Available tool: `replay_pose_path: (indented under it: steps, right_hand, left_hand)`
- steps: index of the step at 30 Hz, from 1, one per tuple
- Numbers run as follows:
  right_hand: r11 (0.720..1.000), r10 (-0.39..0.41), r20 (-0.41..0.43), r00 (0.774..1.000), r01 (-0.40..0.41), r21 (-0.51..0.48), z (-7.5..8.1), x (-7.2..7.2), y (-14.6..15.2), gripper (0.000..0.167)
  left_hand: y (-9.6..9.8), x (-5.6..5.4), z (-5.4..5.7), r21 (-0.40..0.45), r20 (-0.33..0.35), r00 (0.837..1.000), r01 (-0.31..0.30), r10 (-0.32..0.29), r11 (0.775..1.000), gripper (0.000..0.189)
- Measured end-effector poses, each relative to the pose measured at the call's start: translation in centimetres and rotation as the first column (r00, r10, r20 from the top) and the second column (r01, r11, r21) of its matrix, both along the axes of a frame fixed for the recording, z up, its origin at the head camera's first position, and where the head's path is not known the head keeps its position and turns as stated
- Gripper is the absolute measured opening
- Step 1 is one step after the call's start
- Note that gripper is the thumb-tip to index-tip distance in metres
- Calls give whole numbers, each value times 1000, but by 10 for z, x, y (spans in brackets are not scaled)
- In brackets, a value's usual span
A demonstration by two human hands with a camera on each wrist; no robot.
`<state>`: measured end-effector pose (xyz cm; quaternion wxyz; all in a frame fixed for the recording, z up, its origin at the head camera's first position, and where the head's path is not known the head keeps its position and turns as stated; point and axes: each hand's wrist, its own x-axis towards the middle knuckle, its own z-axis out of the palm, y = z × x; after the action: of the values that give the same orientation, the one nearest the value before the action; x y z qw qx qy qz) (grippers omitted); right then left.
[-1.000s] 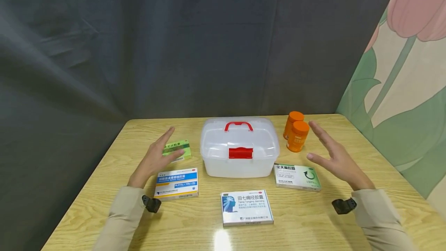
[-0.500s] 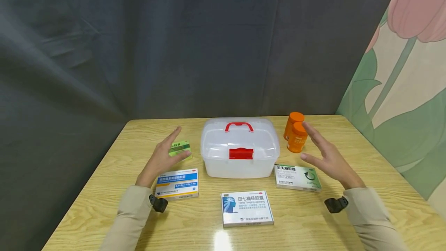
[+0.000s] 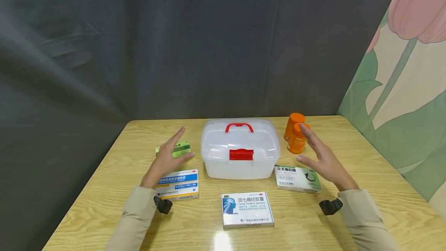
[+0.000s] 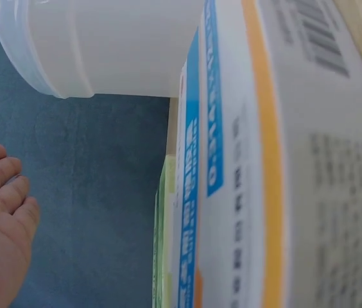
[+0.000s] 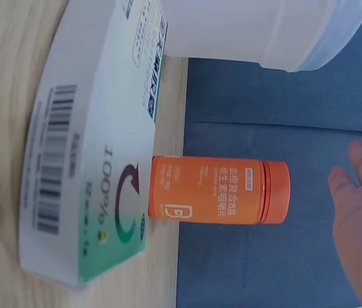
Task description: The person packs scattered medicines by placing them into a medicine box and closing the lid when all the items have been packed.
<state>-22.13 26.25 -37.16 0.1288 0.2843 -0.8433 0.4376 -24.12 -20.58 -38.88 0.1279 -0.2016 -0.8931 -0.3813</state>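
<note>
My left hand (image 3: 165,162) hovers over the left side of the table with thumb and fingers apart, holding nothing. It overlaps a green medicine box (image 3: 182,149) and sits close to a blue-and-white medicine box (image 3: 181,184). On the right, my other hand (image 3: 325,162) is likewise spread and holds nothing. Its fingertips overlap the front orange pill bottle (image 3: 296,142), and a white-and-green medicine box (image 3: 296,178) lies to its left. Between both hands stands a translucent plastic case (image 3: 216,142) with a red handle and red latch, its lid down.
A white medicine box (image 3: 247,209) with a blue head picture lies in front of the case. Behind the front bottle stands a second orange bottle (image 3: 292,121). Dark cloth (image 3: 195,49) hangs behind the wooden table (image 3: 115,173), and a flower-patterned wall (image 3: 411,88) borders the right.
Both hands have moved inward toward the case, the left one rightward and the right one leftward. The case, boxes and bottles stay in place.
</note>
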Motion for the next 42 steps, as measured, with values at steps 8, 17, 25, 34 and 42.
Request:
replay_pose_path:
  steps: [8,17,25,34,42]
  right_hand:
    - [1000,7,14,1000,-6,-26,-2,-3,-9,88]
    - [999,19,18,1000,-18,-42,-6,-5,-16,89]
    - [998,25,37,999,-22,-66,-13,-7,-20,88]
    - [998,18,41,999,-15,-61,-16,-10,-27,86]
    - [998,6,60,998,-2,-62,-23,-11,-34,85]
  left_hand:
    - [6,0,-5,23,13,1000,-12,12,1000,88]
    - [13,2,-6,48,28,999,-33,31,998,88]
    - [17,2,-10,49,42,998,-50,48,998,88]
    - [22,1,-14,76,22,1000,-22,21,997,88]
    - [27,0,-16,97,34,999,-3,0,995,89]
